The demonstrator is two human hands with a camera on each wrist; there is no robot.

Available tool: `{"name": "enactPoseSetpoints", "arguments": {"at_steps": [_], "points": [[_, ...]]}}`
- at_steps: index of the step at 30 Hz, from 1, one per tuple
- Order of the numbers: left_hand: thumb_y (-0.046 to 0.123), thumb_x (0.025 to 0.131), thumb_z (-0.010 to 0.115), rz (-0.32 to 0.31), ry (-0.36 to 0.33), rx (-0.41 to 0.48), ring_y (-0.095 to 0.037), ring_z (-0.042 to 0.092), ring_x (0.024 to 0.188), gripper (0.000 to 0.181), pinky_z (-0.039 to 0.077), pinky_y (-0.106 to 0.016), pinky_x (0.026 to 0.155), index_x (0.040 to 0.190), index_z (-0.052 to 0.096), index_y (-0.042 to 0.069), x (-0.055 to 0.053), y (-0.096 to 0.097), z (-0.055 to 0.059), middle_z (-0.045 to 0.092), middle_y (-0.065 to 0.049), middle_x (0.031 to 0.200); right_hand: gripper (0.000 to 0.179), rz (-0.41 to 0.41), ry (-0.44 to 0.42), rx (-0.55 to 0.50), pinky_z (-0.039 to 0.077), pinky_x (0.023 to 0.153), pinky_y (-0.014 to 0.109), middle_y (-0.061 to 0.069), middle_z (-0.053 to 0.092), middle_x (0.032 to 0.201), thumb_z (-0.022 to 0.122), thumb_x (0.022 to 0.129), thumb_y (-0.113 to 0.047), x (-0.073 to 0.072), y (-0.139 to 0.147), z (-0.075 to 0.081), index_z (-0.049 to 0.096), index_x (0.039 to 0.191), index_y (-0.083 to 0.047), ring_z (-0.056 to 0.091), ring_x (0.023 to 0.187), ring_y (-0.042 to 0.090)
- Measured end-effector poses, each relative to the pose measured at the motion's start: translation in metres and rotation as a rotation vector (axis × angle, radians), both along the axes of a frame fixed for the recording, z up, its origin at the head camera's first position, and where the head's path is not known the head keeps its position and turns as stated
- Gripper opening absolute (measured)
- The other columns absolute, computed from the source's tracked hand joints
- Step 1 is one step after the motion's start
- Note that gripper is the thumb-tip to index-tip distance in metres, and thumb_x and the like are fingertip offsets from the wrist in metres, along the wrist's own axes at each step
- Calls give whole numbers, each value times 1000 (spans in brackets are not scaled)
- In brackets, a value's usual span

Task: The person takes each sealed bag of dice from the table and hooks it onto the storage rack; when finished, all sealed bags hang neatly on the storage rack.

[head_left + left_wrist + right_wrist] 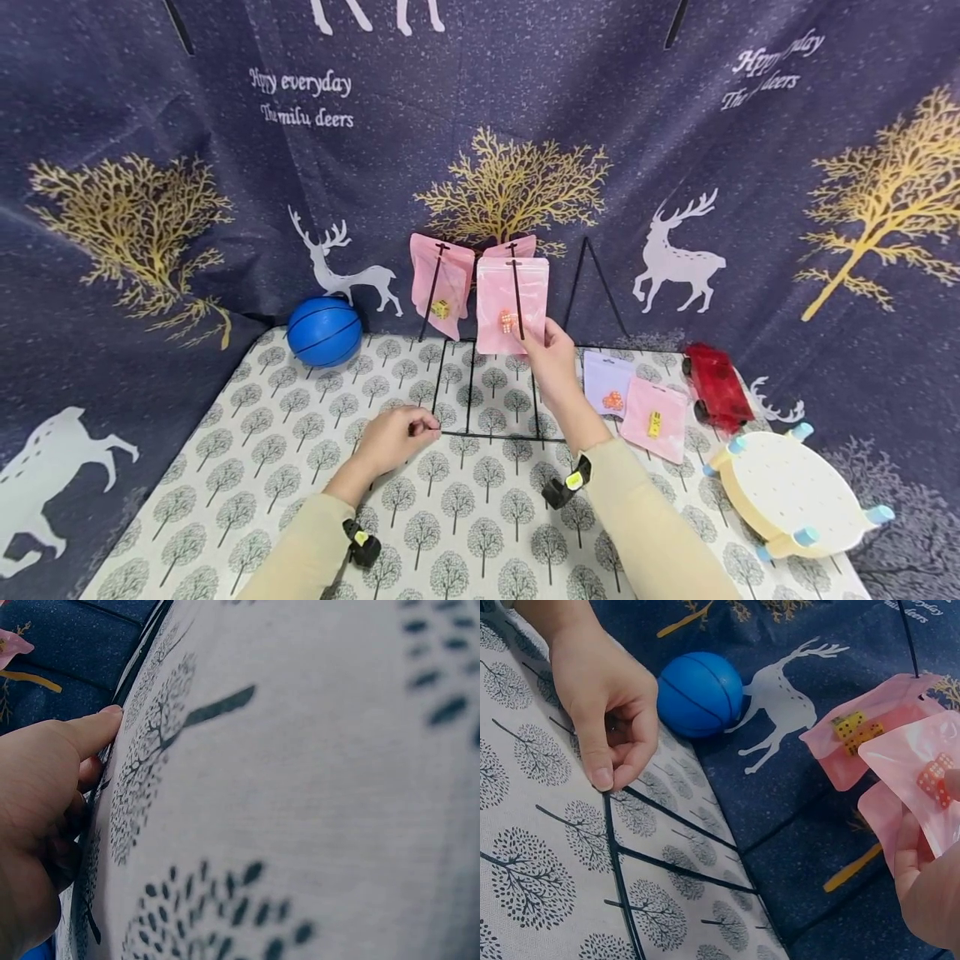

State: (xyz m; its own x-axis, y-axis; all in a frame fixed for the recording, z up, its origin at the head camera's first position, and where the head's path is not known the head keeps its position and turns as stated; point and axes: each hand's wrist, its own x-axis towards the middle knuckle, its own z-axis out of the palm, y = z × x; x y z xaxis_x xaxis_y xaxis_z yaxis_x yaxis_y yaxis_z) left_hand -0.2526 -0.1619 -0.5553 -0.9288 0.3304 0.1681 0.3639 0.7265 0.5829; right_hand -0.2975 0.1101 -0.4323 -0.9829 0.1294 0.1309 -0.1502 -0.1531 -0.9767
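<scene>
In the head view my right hand (557,367) pinches the lower part of a pink zip bag (491,287) with orange dice (506,322) inside. That bag is at a prong of a black wire rack (487,437); whether the prong passes through its hole I cannot tell. Another pink bag shows behind it. To its left hang pink bags (423,271), the front one with yellow dice (440,309). My left hand (397,435) holds the rack's front left base corner between thumb and curled fingers, seen in the right wrist view beside the base rod (616,855).
A blue ball (325,332) sits at the back left. Right of the rack lie a purple bag (603,375) and a pink bag (670,404) with dice. Farther right are a red toy car (716,387) and an upturned small stool (795,492). A dark printed cloth hangs behind.
</scene>
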Motion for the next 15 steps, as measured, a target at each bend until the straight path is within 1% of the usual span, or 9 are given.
{"name": "enactPoseSetpoints", "arguments": {"at_steps": [3, 6, 9, 10, 13, 15], "points": [[31, 92, 80, -3, -8, 1, -6, 49, 64, 8, 43, -26, 58, 94, 73, 34, 0, 1, 1, 54, 16, 74, 32, -5, -24, -12, 59, 76, 28, 10, 70, 113, 74, 98, -11, -2, 1, -3, 64, 126, 0, 67, 88, 13], [30, 92, 81, -5, -11, -2, -6, 49, 64, 9, 43, -25, 58, 93, 73, 35, 1, 2, 1, 53, 16, 75, 31, 0, -35, -25, 60, 79, 29, 11, 68, 115, 73, 98, -10, -3, 3, -7, 63, 125, 2, 67, 90, 11], [30, 92, 81, -4, -12, -3, -6, 49, 64, 10, 43, -25, 59, 93, 73, 35, 0, 1, 1, 53, 16, 75, 35, 8, -49, -11, 60, 80, 30, 12, 68, 116, 72, 99, -11, -4, 7, -13, 61, 130, 2, 70, 93, 12], [30, 92, 81, -4, -13, -2, -6, 49, 64, 10, 43, -25, 59, 93, 73, 35, 0, 1, 1, 53, 17, 74, 40, 8, -58, 7, 60, 81, 30, 12, 66, 117, 72, 100, -12, -4, 9, -15, 59, 135, 2, 71, 95, 13], [32, 91, 81, 1, -23, -1, -6, 49, 65, 9, 44, -26, 60, 94, 73, 35, 0, 0, 0, 54, 16, 74, 48, 4, -83, 49, 60, 84, 31, 14, 64, 119, 70, 101, -13, -4, 14, -21, 53, 143, 2, 73, 101, 22], [33, 91, 81, 6, -30, 1, -6, 49, 64, 9, 44, -26, 60, 94, 73, 36, 0, 0, 0, 54, 16, 74, 50, 0, -96, 60, 59, 89, 36, 15, 62, 123, 70, 101, -13, -3, 16, -25, 50, 145, 2, 71, 109, 31]]}}
